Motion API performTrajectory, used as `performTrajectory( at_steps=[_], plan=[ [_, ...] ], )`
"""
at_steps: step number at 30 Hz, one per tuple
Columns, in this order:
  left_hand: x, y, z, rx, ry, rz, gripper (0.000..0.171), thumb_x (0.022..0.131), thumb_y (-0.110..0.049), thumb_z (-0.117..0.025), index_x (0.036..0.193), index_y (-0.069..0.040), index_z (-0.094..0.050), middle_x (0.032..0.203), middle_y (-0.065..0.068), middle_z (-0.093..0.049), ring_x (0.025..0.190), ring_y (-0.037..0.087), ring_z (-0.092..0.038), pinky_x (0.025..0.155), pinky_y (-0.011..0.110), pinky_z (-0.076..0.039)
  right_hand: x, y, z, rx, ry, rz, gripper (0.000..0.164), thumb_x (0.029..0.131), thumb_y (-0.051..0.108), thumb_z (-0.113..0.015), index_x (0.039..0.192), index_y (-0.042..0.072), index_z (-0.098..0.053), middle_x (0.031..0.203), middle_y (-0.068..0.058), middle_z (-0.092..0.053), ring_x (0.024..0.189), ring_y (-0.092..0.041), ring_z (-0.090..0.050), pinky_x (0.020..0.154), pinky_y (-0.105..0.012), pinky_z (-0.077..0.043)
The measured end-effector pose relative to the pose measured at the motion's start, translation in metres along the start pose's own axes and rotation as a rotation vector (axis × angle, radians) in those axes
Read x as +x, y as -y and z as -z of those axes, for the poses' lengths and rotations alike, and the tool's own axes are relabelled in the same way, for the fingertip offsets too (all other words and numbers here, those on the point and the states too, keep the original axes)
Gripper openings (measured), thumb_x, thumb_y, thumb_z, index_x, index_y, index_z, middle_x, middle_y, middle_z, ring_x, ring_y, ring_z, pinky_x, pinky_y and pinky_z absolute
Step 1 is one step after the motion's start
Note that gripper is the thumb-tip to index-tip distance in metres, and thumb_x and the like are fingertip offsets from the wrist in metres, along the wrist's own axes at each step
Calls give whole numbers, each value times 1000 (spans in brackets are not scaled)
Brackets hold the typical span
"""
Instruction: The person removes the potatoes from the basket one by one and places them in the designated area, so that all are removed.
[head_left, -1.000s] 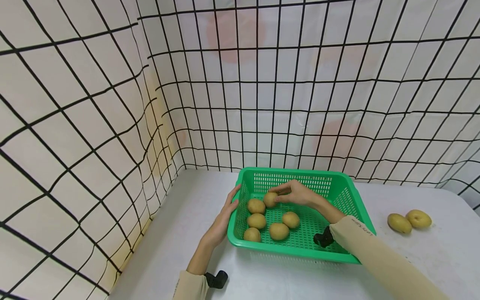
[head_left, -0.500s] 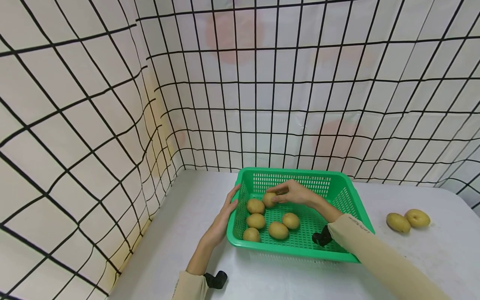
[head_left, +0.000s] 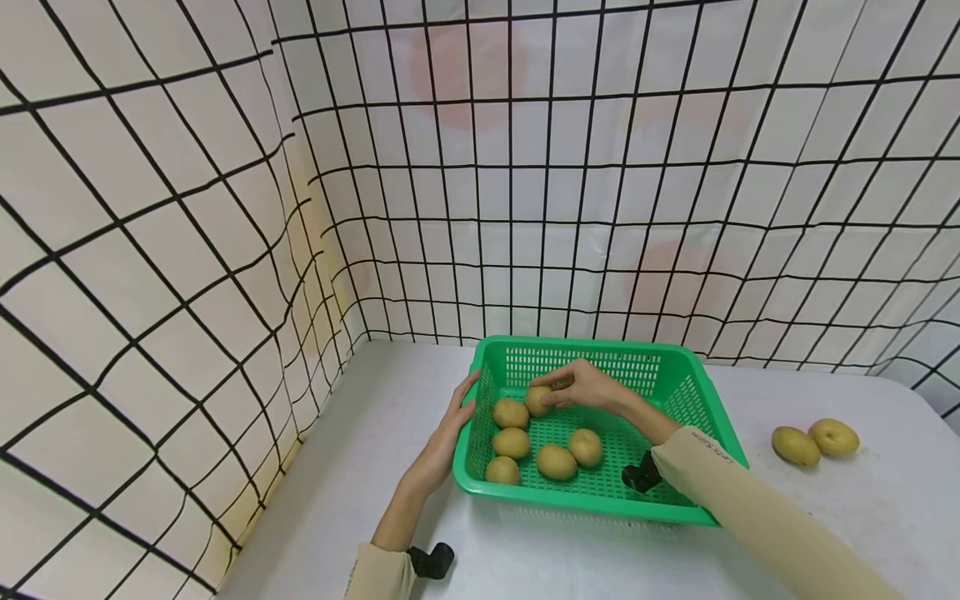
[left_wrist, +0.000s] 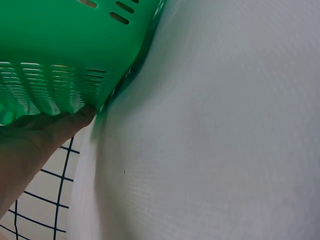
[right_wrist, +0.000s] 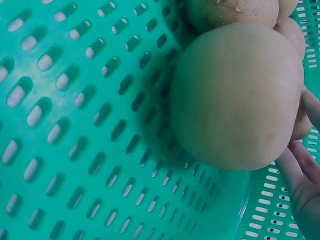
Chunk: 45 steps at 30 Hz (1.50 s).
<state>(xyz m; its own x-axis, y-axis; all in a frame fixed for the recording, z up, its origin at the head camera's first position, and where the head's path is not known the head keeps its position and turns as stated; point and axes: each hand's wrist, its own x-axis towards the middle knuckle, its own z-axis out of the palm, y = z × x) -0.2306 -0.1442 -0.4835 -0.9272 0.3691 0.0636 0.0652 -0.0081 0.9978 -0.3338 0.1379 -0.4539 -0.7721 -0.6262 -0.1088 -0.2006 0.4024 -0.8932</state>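
A green plastic basket [head_left: 585,502] with slotted walls holds several potatoes. My right hand [head_left: 592,387] reaches inside it and pinches a potato [head_left: 537,401] near the back left corner. Just left of that is another potato [head_left: 511,413], with more along the left wall. Two potatoes, one round [head_left: 586,448] and one oval [head_left: 557,462], touch each other mid-basket. In the right wrist view a near potato [right_wrist: 235,95] partly hides the held one, and my right hand [right_wrist: 305,185] shows at the edge. My left hand [head_left: 447,437] rests on the basket's left outer side, fingers extended.
Two more potatoes [head_left: 797,447] lie side by side on the white table [head_left: 847,517], right of the basket. Black grid netting [head_left: 570,192] over white sheeting stands behind and at the left. Each wrist wears a small black camera [head_left: 433,561].
The round potato mid-basket has rolled slightly to the right and turned. My right hand stays on its potato, and my left hand keeps its place at the basket's side.
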Motion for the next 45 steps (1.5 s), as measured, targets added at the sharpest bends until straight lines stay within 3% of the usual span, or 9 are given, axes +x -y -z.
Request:
performTrajectory(
  at_steps=[17, 27, 34, 45],
  plan=[
    [-1, -3, 0, 11, 0, 4, 53, 114, -44, -23, 165, -41, -8, 175, 1, 2, 162, 36, 3, 123, 73, -6, -1, 0, 1, -20, 24, 64, 39, 97, 9, -71, 133, -5, -66, 143, -28, -60, 128, -47, -61, 95, -50, -60],
    [-2, -3, -1, 13, -6, 8, 53, 114, -44, -23, 165, -41, -9, 175, 0, 1, 162, 34, 3, 124, 72, -6, -2, 1, 6, 1, 15, 56, 41, 98, 8, -71, 136, -6, -63, 139, -27, -63, 118, -40, -69, 93, -49, -60],
    [-2, -2, -1, 18, -4, 1, 53, 114, -45, -24, 165, -40, -9, 175, 1, 1, 162, 36, 4, 123, 73, -6, -2, 5, 8, 29, 9, 56, 44, 97, 8, -71, 137, -6, -62, 141, -28, -61, 126, -44, -64, 94, -52, -59],
    [-2, -3, -2, 12, -3, 6, 52, 113, -43, -24, 164, -43, -11, 175, -1, 0, 162, 32, 2, 125, 71, -6, -7, 19, 9, 28, 15, 49, 44, 98, 10, -70, 138, -6, -62, 133, -28, -66, 110, -35, -73, 96, -56, -57]
  ],
)
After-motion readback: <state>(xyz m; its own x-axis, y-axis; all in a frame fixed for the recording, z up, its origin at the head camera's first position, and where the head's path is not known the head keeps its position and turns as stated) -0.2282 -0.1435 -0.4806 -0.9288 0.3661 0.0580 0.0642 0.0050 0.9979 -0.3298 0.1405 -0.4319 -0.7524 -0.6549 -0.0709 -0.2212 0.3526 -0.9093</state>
